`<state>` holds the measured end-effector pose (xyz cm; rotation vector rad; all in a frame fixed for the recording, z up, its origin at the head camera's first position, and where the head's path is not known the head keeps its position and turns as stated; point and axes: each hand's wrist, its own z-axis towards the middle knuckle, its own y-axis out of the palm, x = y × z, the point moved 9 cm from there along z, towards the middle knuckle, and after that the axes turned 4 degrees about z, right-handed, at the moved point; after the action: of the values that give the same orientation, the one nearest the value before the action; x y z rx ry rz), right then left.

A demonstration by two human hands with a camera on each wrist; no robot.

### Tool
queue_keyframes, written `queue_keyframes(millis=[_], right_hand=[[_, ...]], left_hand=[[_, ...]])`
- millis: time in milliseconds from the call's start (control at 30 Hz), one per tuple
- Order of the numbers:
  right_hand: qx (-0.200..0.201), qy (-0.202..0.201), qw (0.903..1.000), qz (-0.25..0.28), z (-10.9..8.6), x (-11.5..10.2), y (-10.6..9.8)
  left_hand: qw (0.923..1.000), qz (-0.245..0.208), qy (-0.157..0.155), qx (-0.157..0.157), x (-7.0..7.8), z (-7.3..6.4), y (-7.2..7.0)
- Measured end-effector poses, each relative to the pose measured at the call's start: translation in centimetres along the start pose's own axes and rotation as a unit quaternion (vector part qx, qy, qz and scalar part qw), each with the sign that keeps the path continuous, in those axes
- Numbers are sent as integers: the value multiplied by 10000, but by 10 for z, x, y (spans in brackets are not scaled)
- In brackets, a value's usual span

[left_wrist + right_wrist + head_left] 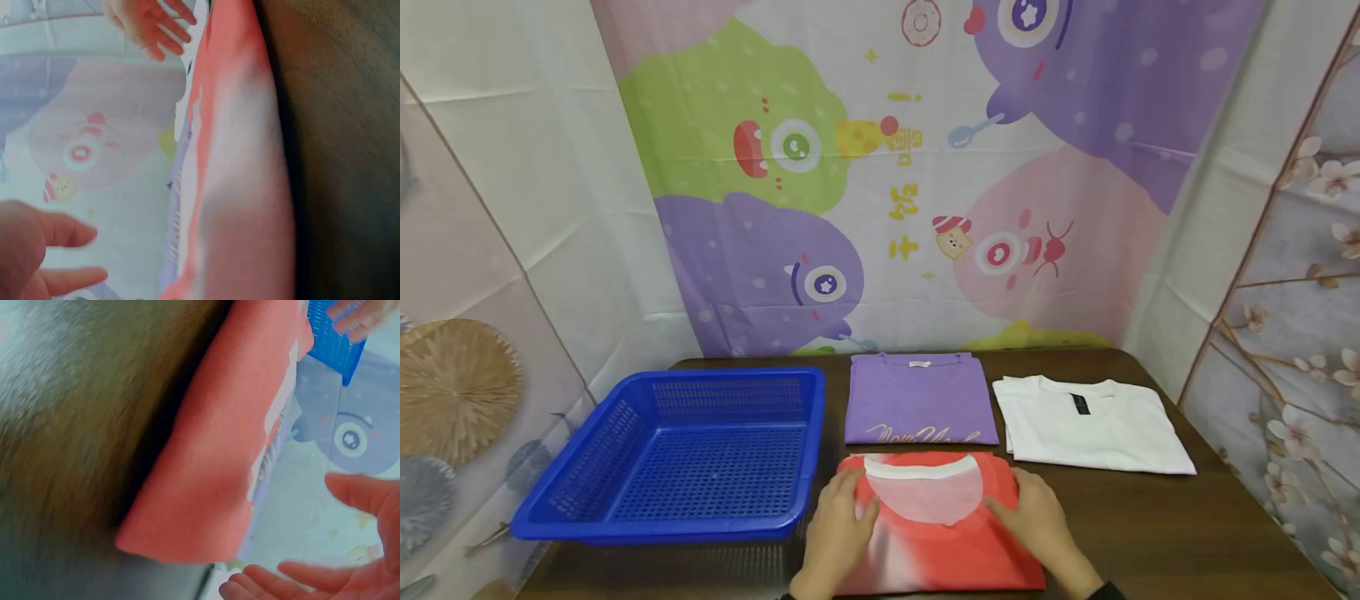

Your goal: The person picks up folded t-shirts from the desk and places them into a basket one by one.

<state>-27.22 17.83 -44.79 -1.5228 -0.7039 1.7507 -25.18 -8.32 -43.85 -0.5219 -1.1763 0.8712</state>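
Observation:
A folded red and white T-shirt with a white collar lies on the table's near side. Over its left edge is my left hand, thumb and fingers apart. My right hand is at the opposite edge, its thumb over the shirt near the neckline. Both wrist views show relaxed, spread fingers with nothing gripped; the left hand and the right hand appear slightly raised off the fabric. Just behind the red shirt is a folded purple T-shirt with gold lettering.
To the left stands a blue plastic basket with nothing in it. A folded white T-shirt lies at the right on the dark wooden table. Behind the table hangs a cartoon-printed curtain, with more curtains at both sides.

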Motion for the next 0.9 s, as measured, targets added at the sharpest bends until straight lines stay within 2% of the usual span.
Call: queue_keyframes(millis=[100, 167, 267, 400, 467, 533, 667, 733, 833, 900], right_hand=[[-339, 608, 9975, 113, 8, 18, 6], [-519, 952, 9940, 171, 11, 28, 9], [-703, 1311, 9883, 327, 14, 39, 15], [-843, 1660, 9807, 591, 16, 44, 20], [-908, 1794, 9773, 667, 17, 44, 21], [-975, 1906, 9738, 760, 19, 44, 23], [-1073, 2093, 9668, 996, 21, 44, 27], [-1101, 2182, 9635, 1095, 22, 44, 30], [-1139, 2297, 9590, 1209, 24, 46, 35], [-1152, 2347, 9566, 1290, 26, 47, 37]], left_hand=[[9973, -505, -536, -82, -19, 3, 4], [9910, -880, -980, -251, -33, 4, 9], [9753, -1290, -1687, -601, -52, 3, 19], [9515, -1876, -2270, -889, -65, 0, 30], [9392, -2242, -2412, -976, -66, 0, 35], [9310, -2458, -2500, -1013, -67, -1, 38], [9282, -2495, -2559, -1038, -67, 1, 40], [9268, -2450, -2604, -1147, -68, 2, 42], [9181, -2483, -2715, -1473, -70, 2, 46], [9077, -2579, -2799, -1766, -72, 2, 50]])
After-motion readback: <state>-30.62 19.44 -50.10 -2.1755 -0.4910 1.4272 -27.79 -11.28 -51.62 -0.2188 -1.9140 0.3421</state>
